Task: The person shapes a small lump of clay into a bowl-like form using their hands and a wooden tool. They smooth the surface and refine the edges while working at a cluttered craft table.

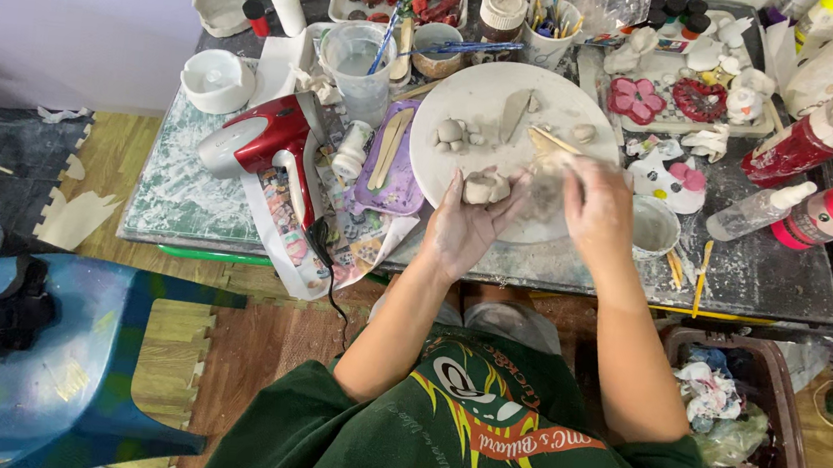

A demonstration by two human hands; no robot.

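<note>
My left hand [464, 230] cups a small grey clay piece [486, 186] at the near edge of a round white board [489, 95]. My right hand [595, 201] is closed on a flat wooden modelling tool [553, 142] whose tip points toward the clay piece. Several small clay lumps [450, 133] and a flat clay wedge [516, 112] lie farther back on the board. Both hands are smeared with clay.
A red and silver hair dryer [259, 140] lies left of the board, beside a purple tray [393, 162] with wooden tools. Water cup [357, 58], paint jars, brushes, a tray of painted clay figures [695, 88] and squeeze bottles [806, 148] crowd the table. A blue stool [54, 353] and a bin [737, 413] stand on the floor.
</note>
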